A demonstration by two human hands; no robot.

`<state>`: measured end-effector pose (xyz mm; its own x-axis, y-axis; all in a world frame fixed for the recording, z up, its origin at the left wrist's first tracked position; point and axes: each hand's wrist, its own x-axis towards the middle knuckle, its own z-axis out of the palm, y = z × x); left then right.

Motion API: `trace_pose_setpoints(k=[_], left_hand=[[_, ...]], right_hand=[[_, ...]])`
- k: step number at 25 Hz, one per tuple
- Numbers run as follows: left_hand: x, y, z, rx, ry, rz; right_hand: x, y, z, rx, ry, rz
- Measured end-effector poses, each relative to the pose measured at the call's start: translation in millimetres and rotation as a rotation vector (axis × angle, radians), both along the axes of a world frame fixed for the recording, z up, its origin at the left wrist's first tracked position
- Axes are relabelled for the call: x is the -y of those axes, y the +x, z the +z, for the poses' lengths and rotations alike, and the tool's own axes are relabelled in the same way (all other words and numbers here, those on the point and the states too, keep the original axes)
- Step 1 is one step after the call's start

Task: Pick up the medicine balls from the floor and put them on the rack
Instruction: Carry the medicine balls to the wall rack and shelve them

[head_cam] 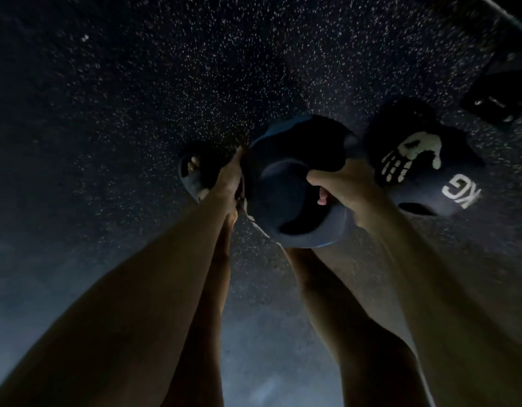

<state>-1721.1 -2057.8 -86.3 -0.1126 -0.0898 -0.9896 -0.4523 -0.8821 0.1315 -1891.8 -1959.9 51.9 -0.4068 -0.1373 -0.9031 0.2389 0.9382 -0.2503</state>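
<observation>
The view is dim. A dark round medicine ball point(286, 183) sits between my two hands, low over the speckled floor; I cannot tell if it touches the floor. My left hand point(229, 180) lies along the ball's left side with its fingers stretched out. My right hand point(342, 183) grips the ball's right side, thumb on top and fingertips curled into a recess. Just to the right, a second dark medicine ball point(421, 160) with a white print and "KG" lies on the floor.
My left foot in a dark sandal point(195, 174) stands just left of the held ball. My right leg runs under the ball. A dark metal frame part point(500, 98) sits at the upper right. Dark speckled rubber floor point(136, 98) stretches left and ahead.
</observation>
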Motion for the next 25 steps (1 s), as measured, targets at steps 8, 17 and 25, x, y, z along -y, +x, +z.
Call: trace_pose_setpoints(k=[8,17,25], left_hand=[[-0.2,53.9,143.8,0.088,0.185,0.161],[24.0,48.3,326.7,-0.044,-0.004,0.192],[94.8,73.5,434.6,-0.064,-0.245,-0.010]], right_hand=[[-17.7,40.9,144.9,0.094,-0.067,-0.095],[-14.5,48.3,308.0,-0.094,-0.239,0.002],[14.4,80.1,405.6,-0.222,-0.405,-0.126]])
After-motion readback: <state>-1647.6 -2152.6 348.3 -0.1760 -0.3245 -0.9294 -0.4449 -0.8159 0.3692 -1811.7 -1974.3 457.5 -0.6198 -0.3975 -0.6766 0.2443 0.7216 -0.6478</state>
